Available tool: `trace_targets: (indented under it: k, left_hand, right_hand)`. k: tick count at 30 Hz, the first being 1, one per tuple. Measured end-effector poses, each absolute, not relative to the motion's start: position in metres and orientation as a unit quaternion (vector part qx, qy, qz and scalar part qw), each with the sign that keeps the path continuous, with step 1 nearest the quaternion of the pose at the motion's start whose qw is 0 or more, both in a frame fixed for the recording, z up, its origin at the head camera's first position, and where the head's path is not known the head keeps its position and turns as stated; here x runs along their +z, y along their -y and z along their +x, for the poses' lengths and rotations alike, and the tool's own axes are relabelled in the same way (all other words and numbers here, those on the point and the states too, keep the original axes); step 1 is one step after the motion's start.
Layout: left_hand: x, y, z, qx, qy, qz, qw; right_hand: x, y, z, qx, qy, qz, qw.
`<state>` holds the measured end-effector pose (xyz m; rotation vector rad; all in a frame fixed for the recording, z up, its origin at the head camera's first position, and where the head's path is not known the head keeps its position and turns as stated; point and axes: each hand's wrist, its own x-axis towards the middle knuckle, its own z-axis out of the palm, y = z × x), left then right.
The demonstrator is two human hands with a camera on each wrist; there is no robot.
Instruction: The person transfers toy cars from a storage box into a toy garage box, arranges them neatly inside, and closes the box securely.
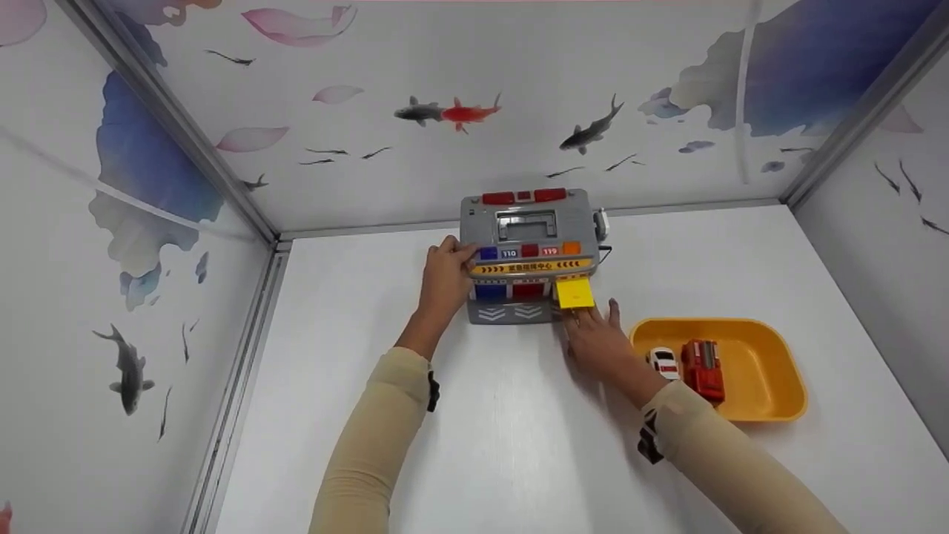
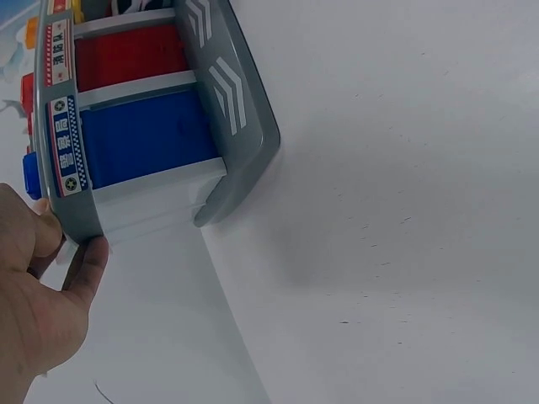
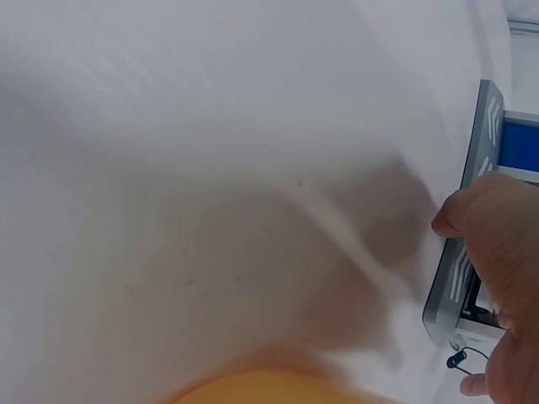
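Note:
A grey toy garage (image 1: 528, 256) with red lights, number buttons and a carry handle stands at the back of the table. My left hand (image 1: 446, 276) grips its left front corner; in the left wrist view, the thumb and fingers pinch the roof edge beside the blue door (image 2: 152, 139). A red door (image 2: 130, 57) is beside the blue one, both down. The yellow door (image 1: 575, 293) at the right is swung up and out. Under it, my right hand (image 1: 599, 343) reaches into the bay; its fingertips are hidden, and whether they hold anything cannot be seen.
A yellow tray (image 1: 771, 371) sits right of my right forearm, with a white toy car (image 1: 662, 362) and a red toy fire truck (image 1: 703, 369) in its left part. Printed wall panels (image 1: 519, 67) stand behind the table. A small black cord (image 1: 606, 254) hangs at the garage's right side.

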<state>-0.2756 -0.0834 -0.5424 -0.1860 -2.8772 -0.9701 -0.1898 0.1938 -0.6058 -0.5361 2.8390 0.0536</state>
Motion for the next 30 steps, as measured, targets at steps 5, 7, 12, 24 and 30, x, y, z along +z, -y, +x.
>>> trace_targets:
  k: [5,7,12,24,30]
  left_hand:
    - [-0.542,0.082,-0.275,-0.315,0.946,-0.060,0.050]
    - [-0.542,0.081,-0.275,-0.314,0.946,-0.060,0.051]
    - [-0.542,0.081,-0.276,-0.310,0.947,-0.064,0.052]
    - [-0.541,0.081,-0.275,-0.315,0.945,-0.068,0.052]
    - [-0.542,0.083,-0.275,-0.317,0.945,-0.059,0.048]
  right_hand:
    - [-0.607,-0.194,-0.192,-0.001,-0.976,-0.171,0.133]
    - [-0.607,-0.194,-0.194,-0.011,-0.978,-0.164,0.127]
    - [-0.606,-0.193,-0.196,-0.018,-0.982,-0.151,0.110]
    - [-0.607,-0.192,-0.200,-0.022,-0.982,-0.149,0.113]
    - [-0.606,-0.195,-0.199,-0.018,-0.982,-0.153,0.113]
